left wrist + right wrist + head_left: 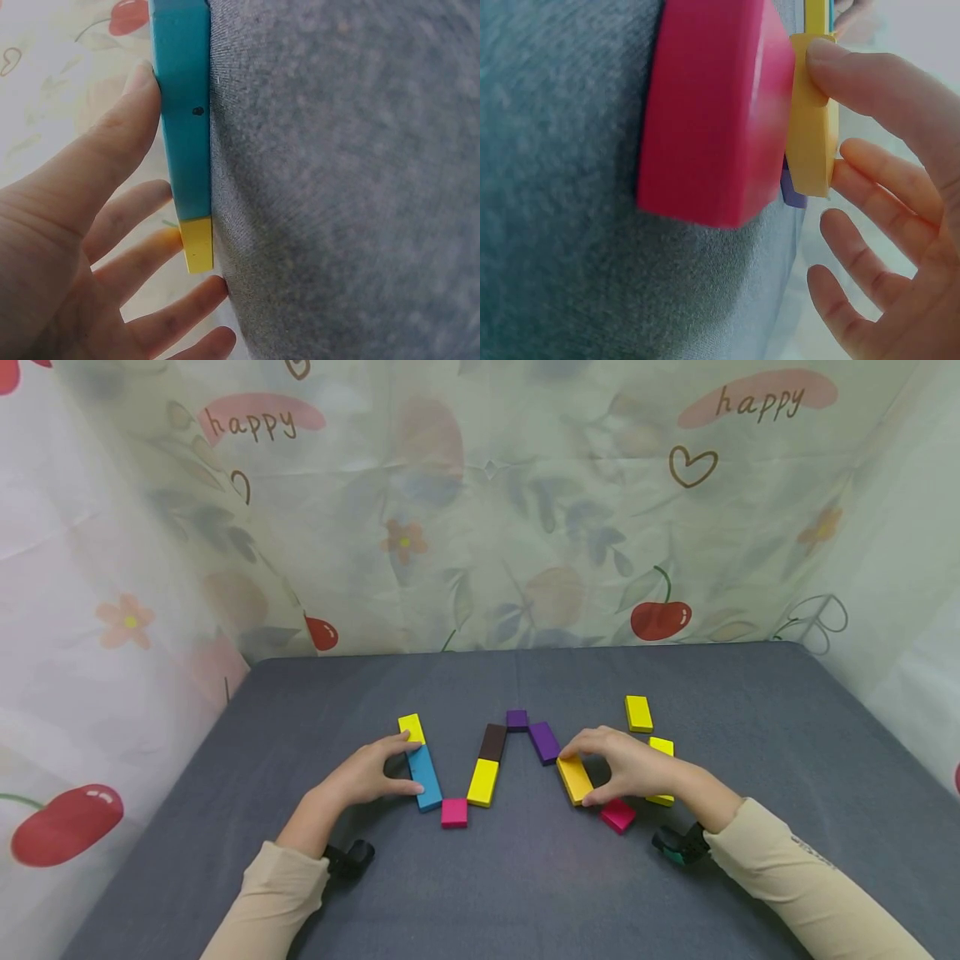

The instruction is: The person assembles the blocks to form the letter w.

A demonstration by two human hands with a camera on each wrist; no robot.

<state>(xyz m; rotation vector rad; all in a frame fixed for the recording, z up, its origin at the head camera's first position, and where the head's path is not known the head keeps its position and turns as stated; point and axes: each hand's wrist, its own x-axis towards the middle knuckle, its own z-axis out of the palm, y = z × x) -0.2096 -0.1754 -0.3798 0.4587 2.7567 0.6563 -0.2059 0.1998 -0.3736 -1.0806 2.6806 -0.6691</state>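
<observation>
Plainly, blocks (427, 783) (573, 780) against both hands (364, 773) (628, 763)

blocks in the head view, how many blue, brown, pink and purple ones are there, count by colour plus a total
Blue block: 1
Brown block: 1
Pink blocks: 2
Purple blocks: 2
Total: 6
</observation>
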